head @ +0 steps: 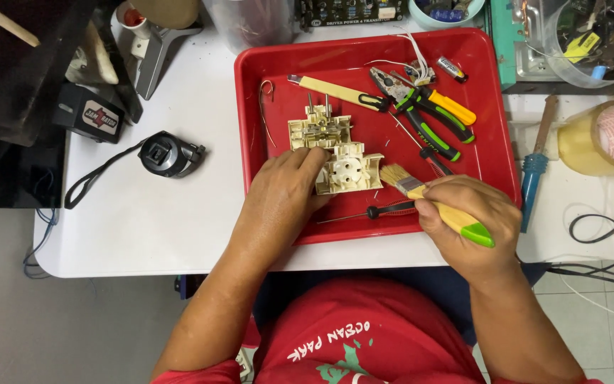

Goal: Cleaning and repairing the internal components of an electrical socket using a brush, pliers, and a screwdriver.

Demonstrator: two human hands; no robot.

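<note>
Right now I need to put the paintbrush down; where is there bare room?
Bare white tabletop lies left of the red plastic tray, below the black round device. The tray's lower-left corner is partly free. Its right half is crowded with green-handled pliers and screwdrivers.

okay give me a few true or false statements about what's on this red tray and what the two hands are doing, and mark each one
1. The right hand holds a small paintbrush with a wooden handle tipped green. True.
2. The left hand rests on a cream socket part. True.
3. The tray is blue. False: it is red.
4. The pliers lie on the white table outside the tray. False: they lie inside the tray, near its far right corner.
5. A roll of tape sits on the table right of the tray. True.
</note>
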